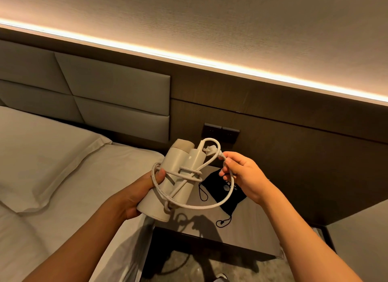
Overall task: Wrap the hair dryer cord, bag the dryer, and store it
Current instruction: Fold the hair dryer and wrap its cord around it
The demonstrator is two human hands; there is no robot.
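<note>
A beige folded hair dryer (168, 181) is held up over the bedside table, gripped from the left by my left hand (139, 195), thumb across its body. Its pale cord (210, 206) is wound a couple of times around the dryer's middle, and a loose loop hangs below to the right. My right hand (241, 176) pinches the cord near the plug end (206, 150), which sticks up beside the dryer's handle. A black drawstring bag (222, 189) lies flat on the table beneath, partly hidden by the dryer and my right hand.
The grey bedside table (241, 235) stands between the bed (52, 176) with a white pillow on the left and a dark wall panel with a switch plate (220, 132). Carpeted floor shows below the table's front edge.
</note>
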